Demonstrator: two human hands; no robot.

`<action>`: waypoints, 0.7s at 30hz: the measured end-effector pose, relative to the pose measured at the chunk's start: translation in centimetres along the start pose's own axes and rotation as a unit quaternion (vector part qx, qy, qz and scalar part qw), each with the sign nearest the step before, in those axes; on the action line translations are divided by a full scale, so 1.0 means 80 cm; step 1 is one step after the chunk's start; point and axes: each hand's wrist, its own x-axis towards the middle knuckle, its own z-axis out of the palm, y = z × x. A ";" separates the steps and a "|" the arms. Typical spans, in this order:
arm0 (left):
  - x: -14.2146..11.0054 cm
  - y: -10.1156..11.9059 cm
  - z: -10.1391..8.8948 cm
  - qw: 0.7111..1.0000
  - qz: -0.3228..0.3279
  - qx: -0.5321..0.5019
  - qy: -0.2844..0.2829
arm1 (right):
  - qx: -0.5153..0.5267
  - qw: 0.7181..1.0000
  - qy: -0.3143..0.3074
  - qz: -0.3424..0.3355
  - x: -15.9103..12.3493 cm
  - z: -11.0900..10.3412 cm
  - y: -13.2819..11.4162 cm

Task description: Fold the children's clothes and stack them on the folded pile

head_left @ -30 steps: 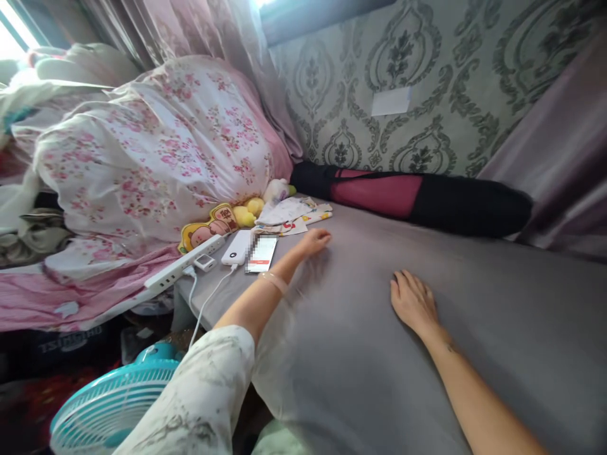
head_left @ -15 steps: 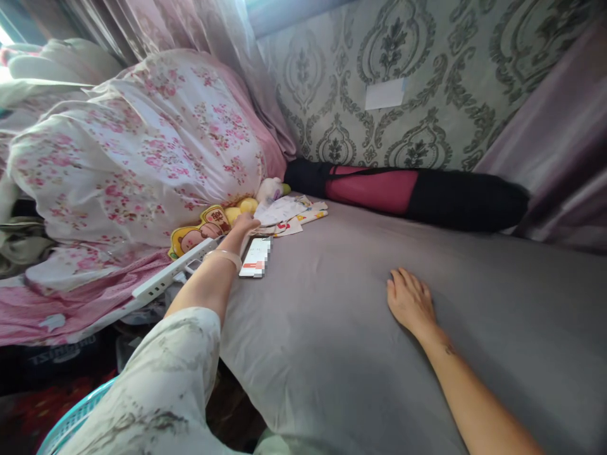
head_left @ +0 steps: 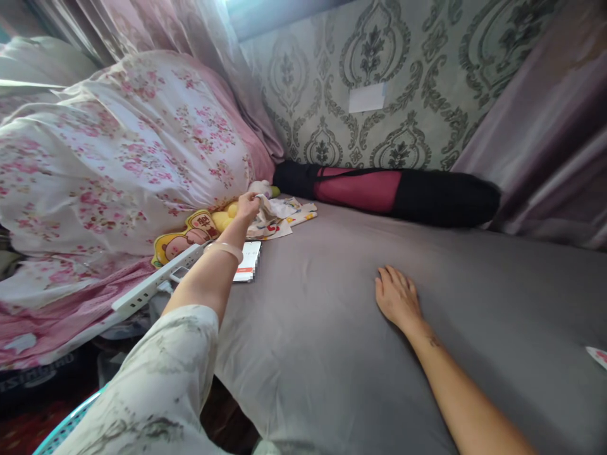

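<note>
Far off at the bed's left edge, my left hand (head_left: 247,206) pinches the near corner of a white cloth (head_left: 279,206) and lifts it slightly. Under that lies a cream fabric piece (head_left: 303,215) with colourful prints; whether it is one piece or more I cannot tell. My right hand (head_left: 398,296) rests flat on the grey sheet (head_left: 322,328), fingers stretched out, holding nothing. Partly behind my left wrist lies a phone (head_left: 249,259) with its screen lit. Yellow plush toys (head_left: 190,234) sit just left of my left hand.
A white power strip (head_left: 156,278) runs along the bed's left edge. Against the patterned wall lies a long black and red bag (head_left: 360,189). Floral bedding (head_left: 142,151) is piled at left. A turquoise basket (head_left: 71,420) stands low at left.
My left hand has closed on the white cloth and raised its near corner a little. The view has turned slightly right. My right hand stays flat on the sheet.
</note>
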 end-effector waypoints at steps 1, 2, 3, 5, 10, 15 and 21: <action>-0.003 0.010 0.007 0.999 -0.002 -0.038 -0.005 | 0.000 1.000 -0.001 0.000 0.000 -0.001 0.000; -0.007 0.021 0.014 0.997 -0.001 -0.077 -0.011 | 0.002 1.000 -0.003 -0.002 0.000 -0.001 0.000; -0.012 0.030 0.019 0.993 0.004 -0.116 -0.017 | 0.004 1.000 -0.004 -0.003 0.000 -0.001 0.000; -0.022 0.049 0.028 0.983 0.025 -0.180 -0.033 | 0.007 1.000 -0.003 -0.002 0.000 0.000 0.001; -0.053 0.091 0.046 0.955 0.057 -0.282 -0.077 | 0.006 1.000 0.007 -0.003 -0.001 0.003 0.002; -0.097 0.125 0.074 0.914 0.074 -0.383 -0.110 | -0.001 1.000 0.000 -0.004 -0.001 0.003 0.003; -0.163 0.153 0.116 0.863 0.051 -0.474 -0.167 | 0.034 0.999 -0.005 -0.003 0.000 0.002 0.006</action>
